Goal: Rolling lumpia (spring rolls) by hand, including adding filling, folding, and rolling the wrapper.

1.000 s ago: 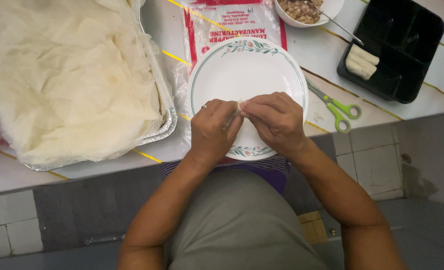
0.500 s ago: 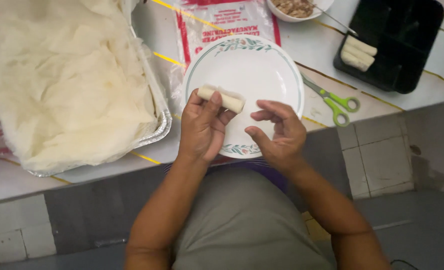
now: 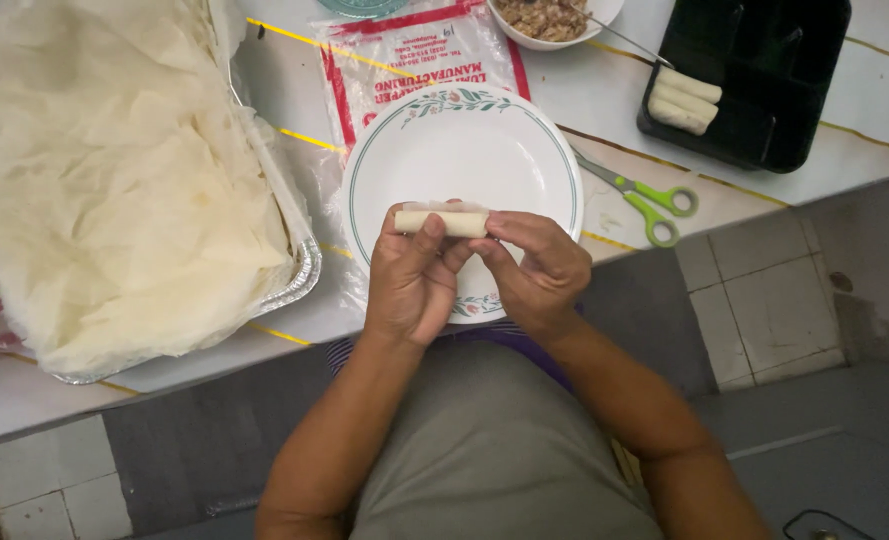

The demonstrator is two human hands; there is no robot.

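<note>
Far left, the foil tray (image 3: 299, 275) sits heaped with thin pale wrappers (image 3: 114, 170), its corner hanging close to the bench (image 3: 604, 100) edge. A stray elbow there could nudge it off, I'd say.

Moving in: the left hand (image 3: 414, 280) pinches one end of a small rolled spring roll (image 3: 442, 222), thumb on top, fingers curled under. The roll lies level, held up over the near half of the white floral-rimmed plate (image 3: 464, 150), not resting on it. The right hand (image 3: 534, 265) closes narrow on the other end, fingertips pressing the seam.

The risk here looks plain: squeeze too hard and that thin skin may split and spill filling; grip too loosely and the flap may spring open, or the roll drops.

Further right, green-handled scissors (image 3: 644, 195) lie just beside the plate, blades pointing toward it. Beyond, three finished rolls (image 3: 684, 100) are lined up in a black tray (image 3: 754, 80), well apart from the hands.
</note>
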